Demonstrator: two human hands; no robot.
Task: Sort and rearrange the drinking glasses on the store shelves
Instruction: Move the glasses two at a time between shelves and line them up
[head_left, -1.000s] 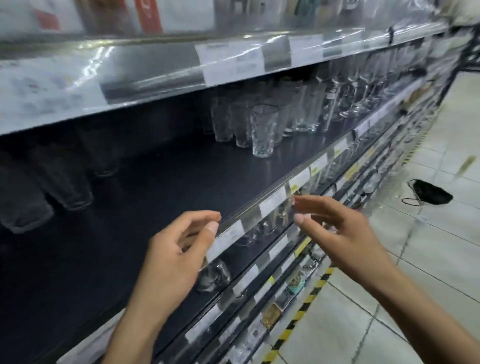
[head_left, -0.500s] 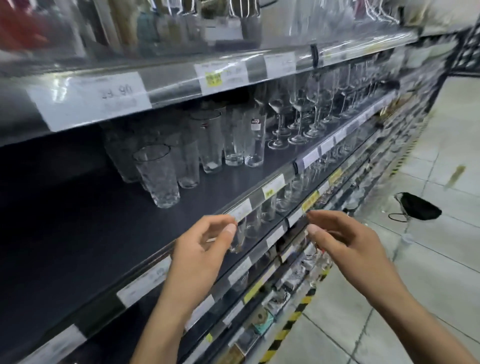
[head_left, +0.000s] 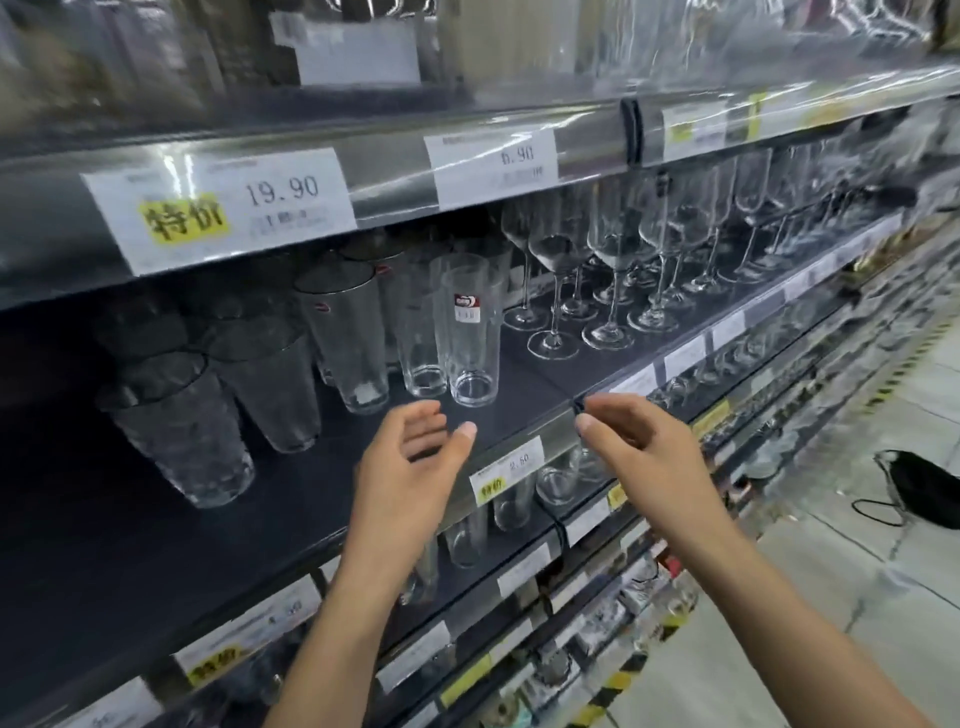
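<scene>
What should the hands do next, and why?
Probably the left hand should reach forward and grip the tall glass with the red sticker. It and the right hand hold nothing, and that glass stands just beyond the left fingertips, nearer than the other tumblers.

i see a dark grey shelf (head_left: 130, 519) under all of it. the tumbler (head_left: 182, 431) at the left is clear with a dimpled pattern all over. the tall glass (head_left: 470, 353) is clear and plain, with a red and white sticker (head_left: 466, 307). the wine glasses (head_left: 608, 270) are clear and plain. the upper tag (head_left: 218, 208) is white with dark digits and a yellow patch bearing dark characters; the lower tag (head_left: 506, 470) has the same colours. the floor (head_left: 831, 597) is pale tile, edged with black and yellow striped tape (head_left: 618, 680). the bag (head_left: 919, 488) is black.
</scene>
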